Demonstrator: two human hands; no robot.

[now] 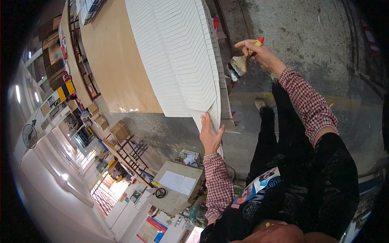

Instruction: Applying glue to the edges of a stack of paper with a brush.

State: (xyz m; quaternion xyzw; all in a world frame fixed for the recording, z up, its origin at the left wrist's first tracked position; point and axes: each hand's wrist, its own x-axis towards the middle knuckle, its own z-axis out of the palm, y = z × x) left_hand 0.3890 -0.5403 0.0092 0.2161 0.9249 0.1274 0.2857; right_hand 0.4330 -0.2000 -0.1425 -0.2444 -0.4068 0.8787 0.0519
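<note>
My right hand (261,54) is closed round the handle of a flat paintbrush (238,66) with a red handle tip. Its bristles are dark with a whitish patch and point down toward the stack's edge, apart from the paper. A broad stack of white paper sheets (174,52) lies fanned out in overlapping steps on the table. My left hand (210,137) rests on the near corner of these sheets, fingers stretched out and thumb apart.
A bare tan board (117,56) lies left of the sheets. Beyond my left forearm stands a greenish machine (178,186) with a black handwheel (161,192) and papers on top. Cardboard boxes (120,131) and a dark metal rack (131,156) are farther left. Concrete floor (291,28) lies right.
</note>
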